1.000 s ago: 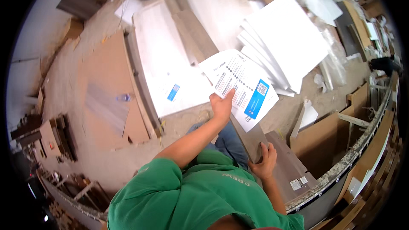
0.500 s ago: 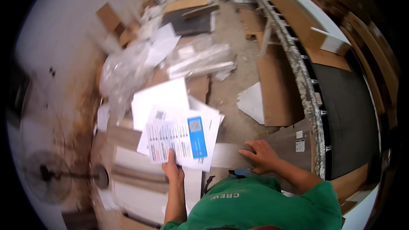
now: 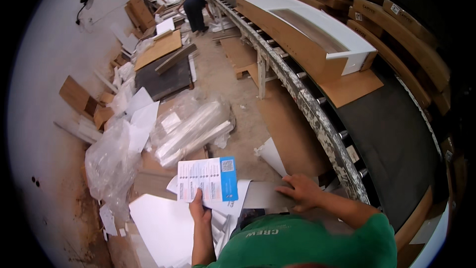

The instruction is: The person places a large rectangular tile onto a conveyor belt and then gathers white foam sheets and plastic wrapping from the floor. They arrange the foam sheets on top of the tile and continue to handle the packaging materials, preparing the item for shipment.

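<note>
My left hand (image 3: 199, 209) grips a printed leaflet (image 3: 203, 178), white with small text columns and a blue panel carrying a square code. The thumb lies over its lower edge; other fingers are hidden behind it. White paper (image 3: 240, 193) shows just behind and below the leaflet. At the right, my right hand (image 3: 303, 192) is closed on the end of a flat grey-brown board (image 3: 265, 194), fingers over its edge. The board lies across in front of my green shirt, and its left end goes behind the paper.
On the right runs a roller conveyor (image 3: 317, 101) with a chipped frame, bearing an open carton (image 3: 282, 25) with white panels. Stacked cartons (image 3: 396, 30) stand beyond. Clear plastic wrap (image 3: 111, 164), white sheets (image 3: 158, 223) and boards litter the left floor. A person (image 3: 194, 12) bends over farther off.
The view has swung up and toward the conveyor, bringing the carton and distant people into sight. Leaflet and board have stayed with my hands.
</note>
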`<action>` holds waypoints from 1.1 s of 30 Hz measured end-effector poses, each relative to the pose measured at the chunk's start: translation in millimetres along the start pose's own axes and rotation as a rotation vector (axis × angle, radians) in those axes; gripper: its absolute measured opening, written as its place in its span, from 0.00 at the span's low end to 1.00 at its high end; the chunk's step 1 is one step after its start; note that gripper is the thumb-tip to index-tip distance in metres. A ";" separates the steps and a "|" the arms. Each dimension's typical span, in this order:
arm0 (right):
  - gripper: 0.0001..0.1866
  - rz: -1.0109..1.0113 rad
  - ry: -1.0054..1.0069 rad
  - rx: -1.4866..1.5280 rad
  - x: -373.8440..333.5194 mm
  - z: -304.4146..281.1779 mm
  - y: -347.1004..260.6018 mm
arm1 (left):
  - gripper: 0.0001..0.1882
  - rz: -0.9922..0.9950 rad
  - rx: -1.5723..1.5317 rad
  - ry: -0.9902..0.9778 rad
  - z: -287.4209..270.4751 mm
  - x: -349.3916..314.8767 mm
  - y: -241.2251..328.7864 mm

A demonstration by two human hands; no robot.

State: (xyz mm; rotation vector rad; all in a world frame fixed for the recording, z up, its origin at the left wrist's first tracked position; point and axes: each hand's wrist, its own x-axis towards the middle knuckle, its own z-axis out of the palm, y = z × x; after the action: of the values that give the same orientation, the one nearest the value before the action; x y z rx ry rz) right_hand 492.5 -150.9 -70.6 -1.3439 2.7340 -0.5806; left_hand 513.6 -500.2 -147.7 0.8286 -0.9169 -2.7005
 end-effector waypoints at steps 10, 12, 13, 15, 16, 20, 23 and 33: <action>0.41 0.434 0.196 -0.210 103.3 -142.9 108.0 | 0.26 -0.141 0.074 -0.399 286.6 196.6 10.6; 0.41 0.573 0.255 -0.249 104.8 -162.4 121.9 | 0.23 -0.251 0.105 -0.513 354.1 220.2 2.3; 0.41 0.630 0.289 -0.255 110.5 -171.3 131.2 | 0.24 -0.251 0.141 -0.614 383.0 229.3 1.1; 0.42 0.780 0.351 -0.279 117.3 -186.9 150.9 | 0.21 -0.333 0.172 -0.745 439.3 252.5 -11.0; 0.42 0.847 0.379 -0.280 120.3 -193.6 163.0 | 0.20 -0.343 0.205 -0.793 462.1 265.4 -15.9; 0.44 1.059 0.421 -0.316 119.7 -231.0 230.9 | 0.19 -0.372 0.281 -0.978 585.9 305.0 -52.0; 0.44 1.132 0.511 -0.273 126.6 -244.1 265.7 | 0.17 -0.471 0.320 -1.006 639.9 327.4 -86.9; 0.44 1.241 0.601 -0.022 140.9 -289.1 386.4 | 0.19 -0.682 0.593 -1.058 772.4 408.8 -196.8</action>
State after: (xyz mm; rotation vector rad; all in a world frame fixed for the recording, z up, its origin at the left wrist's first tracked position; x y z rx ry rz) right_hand 55.2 45.0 81.6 0.7592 3.2013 -0.8361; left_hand -252.7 -83.3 55.8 -0.4910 -1.9863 -3.5100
